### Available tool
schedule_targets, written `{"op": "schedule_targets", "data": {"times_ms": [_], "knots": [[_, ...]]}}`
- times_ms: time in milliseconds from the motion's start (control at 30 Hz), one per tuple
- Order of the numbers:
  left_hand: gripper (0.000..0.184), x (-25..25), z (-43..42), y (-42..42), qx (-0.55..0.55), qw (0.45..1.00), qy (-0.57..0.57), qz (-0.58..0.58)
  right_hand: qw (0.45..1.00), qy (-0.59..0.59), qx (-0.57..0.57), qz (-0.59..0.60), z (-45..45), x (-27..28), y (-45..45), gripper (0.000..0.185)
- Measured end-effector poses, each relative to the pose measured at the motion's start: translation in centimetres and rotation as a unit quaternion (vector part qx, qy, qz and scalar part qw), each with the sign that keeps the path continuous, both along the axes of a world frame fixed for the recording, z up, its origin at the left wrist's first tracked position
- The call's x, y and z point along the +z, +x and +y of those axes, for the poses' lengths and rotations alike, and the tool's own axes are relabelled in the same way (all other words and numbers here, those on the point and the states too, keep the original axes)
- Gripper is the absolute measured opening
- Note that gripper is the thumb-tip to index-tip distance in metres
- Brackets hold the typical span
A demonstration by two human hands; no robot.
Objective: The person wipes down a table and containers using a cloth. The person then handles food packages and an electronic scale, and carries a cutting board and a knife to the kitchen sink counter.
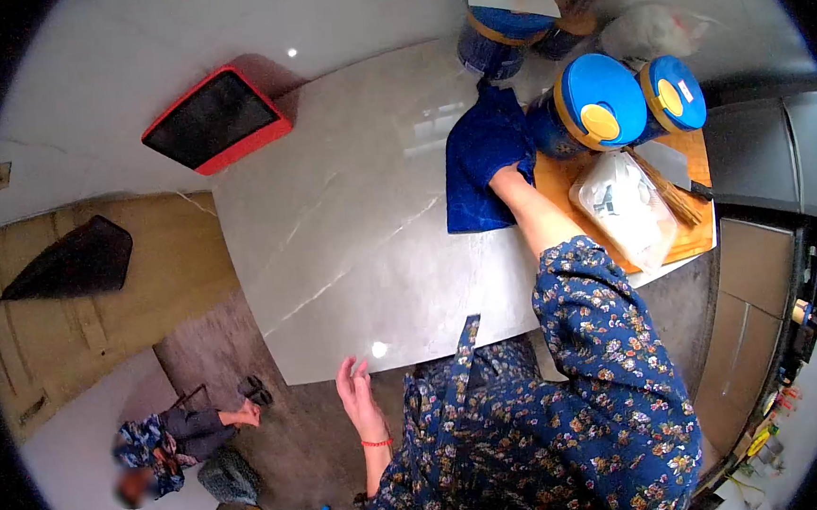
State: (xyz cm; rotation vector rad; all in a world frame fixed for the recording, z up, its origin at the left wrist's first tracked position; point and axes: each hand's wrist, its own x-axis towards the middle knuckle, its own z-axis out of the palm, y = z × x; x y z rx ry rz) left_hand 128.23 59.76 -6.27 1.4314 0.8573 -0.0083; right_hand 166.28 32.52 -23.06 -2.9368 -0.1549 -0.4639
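Note:
A dark blue cloth [478,170] lies on the grey marbled table [358,211]. My right hand [509,176] is on the cloth's right part, with its fingers hidden under or in the fabric. Just right of it are a wooden board [565,187] and a clear plastic container [625,209] with white contents. Behind my right hand stands a blue tub [602,104] with a yellow-flapped lid. My left hand [360,396] is beside the table's front edge, its fingers apart, holding nothing.
A red-framed screen [219,119] stands at the back left. Another blue tub [672,94], a brush [671,189] and a knife [672,166] are at the right. More tubs [498,40] stand behind. A person [171,447] sits at the lower left.

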Motion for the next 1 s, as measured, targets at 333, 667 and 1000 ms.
{"op": "schedule_targets", "data": {"times_ms": [333,667,1000], "knots": [[0.052,1.7,4.3,-6.5,-0.118,0.992,0.041,-0.001,0.989,0.070,0.018,0.129,1.6,7.3,-14.5,0.064],[0.042,0.7,6.6,-8.7,-0.200,0.979,0.034,0.002,0.979,-0.078,0.011,0.185,5.6,5.5,-35.9,0.062],[0.041,-1.1,8.2,-7.8,-0.118,0.993,0.012,0.018,0.990,-0.023,0.054,0.132,6.6,4.4,-23.5,0.062]]}}
